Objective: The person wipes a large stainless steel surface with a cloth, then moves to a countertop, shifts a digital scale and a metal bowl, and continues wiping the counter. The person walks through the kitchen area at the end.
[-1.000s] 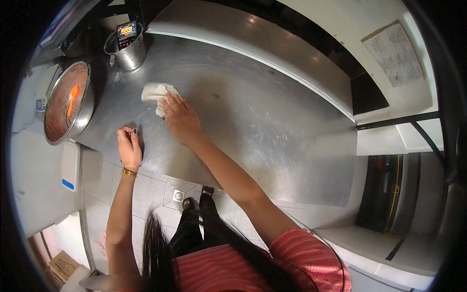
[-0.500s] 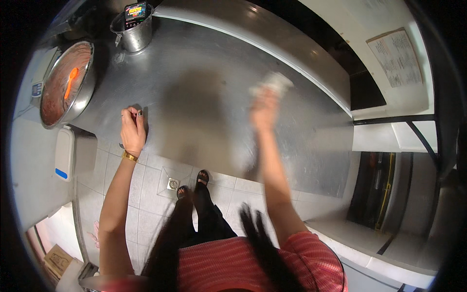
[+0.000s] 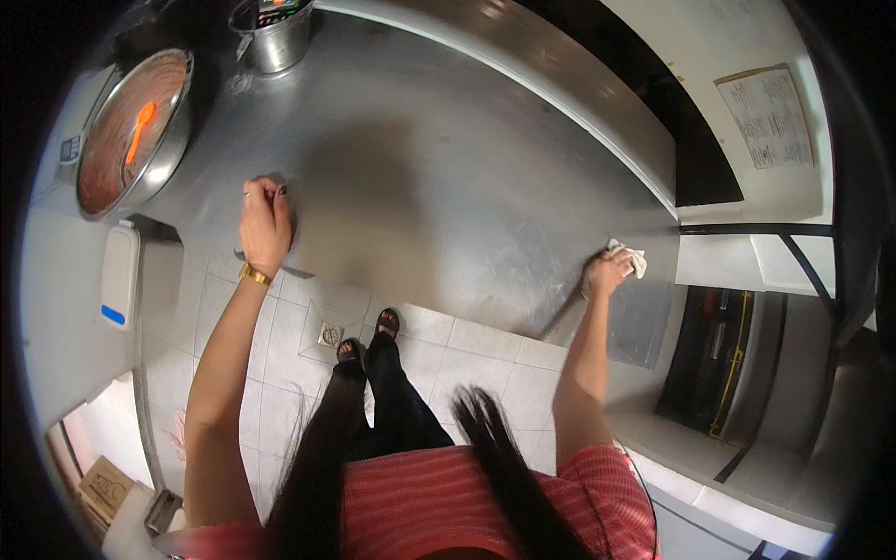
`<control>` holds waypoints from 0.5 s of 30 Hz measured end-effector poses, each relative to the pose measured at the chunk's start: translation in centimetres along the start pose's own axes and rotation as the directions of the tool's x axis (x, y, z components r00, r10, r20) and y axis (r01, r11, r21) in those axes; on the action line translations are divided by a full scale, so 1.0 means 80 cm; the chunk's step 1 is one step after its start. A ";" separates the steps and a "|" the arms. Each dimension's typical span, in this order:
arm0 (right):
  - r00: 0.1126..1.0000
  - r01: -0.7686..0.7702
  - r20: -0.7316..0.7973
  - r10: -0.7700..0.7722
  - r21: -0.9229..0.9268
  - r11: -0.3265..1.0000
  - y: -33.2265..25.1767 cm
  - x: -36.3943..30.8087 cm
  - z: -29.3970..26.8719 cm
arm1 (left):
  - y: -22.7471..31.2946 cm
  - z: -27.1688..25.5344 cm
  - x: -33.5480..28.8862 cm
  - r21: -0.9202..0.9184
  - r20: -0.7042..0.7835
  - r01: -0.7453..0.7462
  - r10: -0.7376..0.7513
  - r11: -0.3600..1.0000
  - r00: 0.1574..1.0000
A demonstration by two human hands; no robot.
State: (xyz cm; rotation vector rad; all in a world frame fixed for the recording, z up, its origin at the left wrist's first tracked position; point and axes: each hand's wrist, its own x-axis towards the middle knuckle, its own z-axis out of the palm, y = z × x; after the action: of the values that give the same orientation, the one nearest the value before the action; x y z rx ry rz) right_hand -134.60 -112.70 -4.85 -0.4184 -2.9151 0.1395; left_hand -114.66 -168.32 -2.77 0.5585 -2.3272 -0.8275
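My right hand (image 3: 609,273) presses a crumpled white cloth (image 3: 628,259) onto the steel counter (image 3: 485,201), near its right end. Its fingers are closed over the cloth, part of which sticks out past the fingertips. My left hand (image 3: 265,228) rests at the counter's front left edge, fingers curled into a fist; no object shows in it. A gold-coloured band (image 3: 255,273) circles the left wrist.
A large steel bowl (image 3: 170,161) with reddish residue and an orange spoon (image 3: 141,132) stands at left. A steel pail (image 3: 278,47) holding a dark printed package is at the back left. A lidded white bin (image 3: 119,271) stands below the bowl. A raised ledge borders the counter's back.
My right hand has swept the cloth from the counter's back middle toward the near right end. My left hand stays at the front edge, while the view has shifted slightly.
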 end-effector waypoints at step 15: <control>0.851 0.514 -0.214 -0.480 0.149 0.845 -0.117 -0.182 0.004 | -0.022 0.003 0.003 -0.016 -0.039 -0.019 0.018 1.000 0.999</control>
State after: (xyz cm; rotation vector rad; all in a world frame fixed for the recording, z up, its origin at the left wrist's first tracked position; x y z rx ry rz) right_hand -123.45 -125.85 -6.61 0.3524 -2.6957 0.2995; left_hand -114.70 -169.62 -3.97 0.5407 -2.2846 -0.8194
